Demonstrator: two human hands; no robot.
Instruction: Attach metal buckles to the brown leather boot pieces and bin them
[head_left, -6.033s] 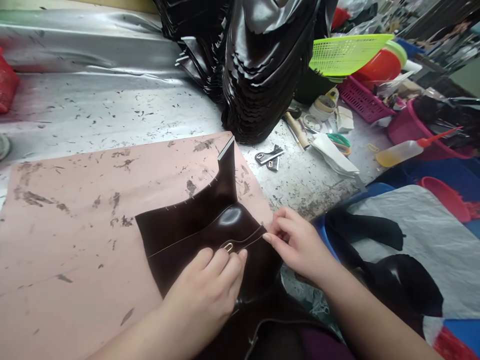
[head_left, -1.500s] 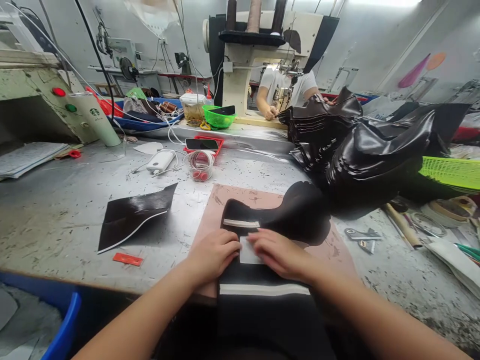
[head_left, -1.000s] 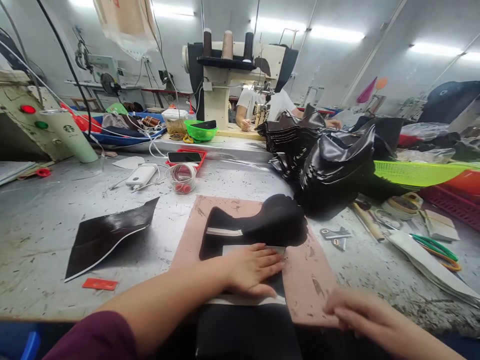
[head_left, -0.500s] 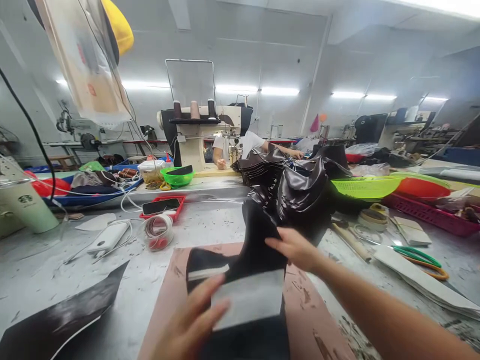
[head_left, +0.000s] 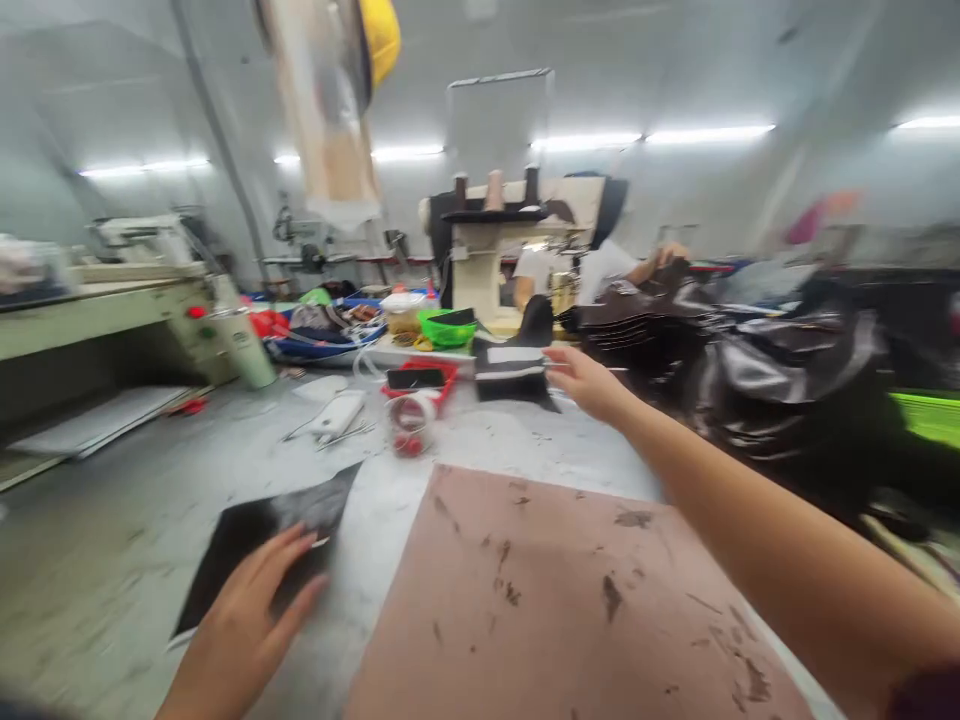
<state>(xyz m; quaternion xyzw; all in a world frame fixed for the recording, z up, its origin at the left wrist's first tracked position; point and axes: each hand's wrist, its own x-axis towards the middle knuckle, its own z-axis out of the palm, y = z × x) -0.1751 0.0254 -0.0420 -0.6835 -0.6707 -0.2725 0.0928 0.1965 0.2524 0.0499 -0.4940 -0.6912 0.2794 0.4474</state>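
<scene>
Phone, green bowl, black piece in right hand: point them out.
Phone [head_left: 415, 379], head view: dark screen.
Green bowl [head_left: 446, 336], head view: near wall.
Black piece [head_left: 511, 389], head view: dark area below white strip.

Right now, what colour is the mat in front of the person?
Pink mat with dark smudges, clearest in the head view.

No legible text, number or brand. Pale green cylindrical tumbler: small dark marking on side, possibly a logo, too blurred to read.
</scene>
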